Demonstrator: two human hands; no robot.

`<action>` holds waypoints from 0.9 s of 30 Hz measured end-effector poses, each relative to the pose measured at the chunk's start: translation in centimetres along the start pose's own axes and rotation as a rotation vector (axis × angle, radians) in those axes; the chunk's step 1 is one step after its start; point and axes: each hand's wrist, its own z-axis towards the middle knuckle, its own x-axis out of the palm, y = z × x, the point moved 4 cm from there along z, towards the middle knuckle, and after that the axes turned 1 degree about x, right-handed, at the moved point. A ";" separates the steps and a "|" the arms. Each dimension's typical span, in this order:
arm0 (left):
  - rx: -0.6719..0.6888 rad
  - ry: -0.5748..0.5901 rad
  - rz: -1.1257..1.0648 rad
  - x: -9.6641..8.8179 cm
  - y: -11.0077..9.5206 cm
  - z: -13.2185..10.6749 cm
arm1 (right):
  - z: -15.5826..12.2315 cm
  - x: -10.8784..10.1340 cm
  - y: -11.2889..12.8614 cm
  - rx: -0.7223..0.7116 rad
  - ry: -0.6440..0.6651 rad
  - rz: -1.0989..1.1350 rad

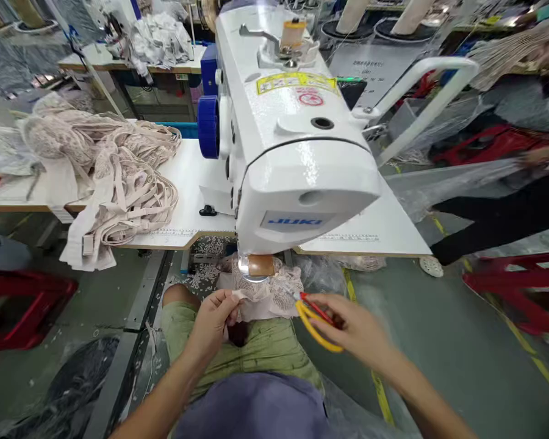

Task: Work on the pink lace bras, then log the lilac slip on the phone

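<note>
Red-and-yellow scissors [315, 335], one pair, fill right fingers [327, 300]; left fingers [225, 302] pinch one lace piece [284, 292].

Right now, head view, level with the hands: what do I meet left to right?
Red stool at the left edge → left hand → lace fabric → yellow-and-red scissors → right hand → red stool at the right edge.
</note>
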 end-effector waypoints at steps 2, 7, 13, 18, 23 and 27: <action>0.011 0.002 -0.010 0.2 0.1 0.1 | 3.6 -2.8 -2.4 0.025 -0.139 -0.100; -0.016 0.091 0.006 0.5 -0.4 0.1 | 8.8 -7.2 -3.3 -0.069 -0.478 -0.427; -0.241 0.400 0.150 1.8 -1.2 -0.8 | 5.0 0.4 6.3 -0.605 -0.299 -0.221; -0.105 0.393 0.539 1.9 -1.3 -0.6 | 4.4 4.0 7.3 -0.679 -0.149 -0.074; 0.648 -0.085 0.812 0.2 0.9 -1.5 | 6.1 1.7 2.8 -0.049 -0.198 0.449; 0.077 0.397 0.065 2.9 8.0 -1.3 | 5.3 4.2 4.0 0.417 0.004 1.446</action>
